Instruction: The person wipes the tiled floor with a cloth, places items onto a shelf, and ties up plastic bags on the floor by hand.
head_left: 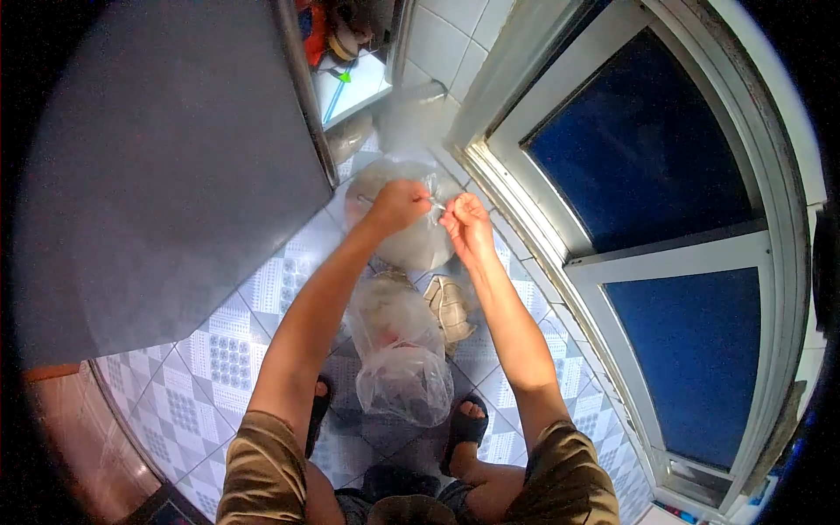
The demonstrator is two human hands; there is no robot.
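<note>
Both hands are close together over a large, full, pale plastic bag [411, 241] on the floor. My left hand [402, 206] is closed, pinching the gathered top of that bag. Just to its right, my right hand [468, 220] has its fingers pressed together on the same twisted plastic. The bag's contents are blurred by the cloudy plastic. Nearer my feet lies a clear plastic bag [405, 381], loose and puffed, with something reddish inside. Beside it is a beige checked cloth item [450, 308].
A grey panel [175, 175] fills the left side. On the right stands a white-framed door [586, 258] with dark panes. A shelf [354, 92] with shoes is at the top. My sandalled feet [468, 424] stand on the patterned tile floor [229, 359].
</note>
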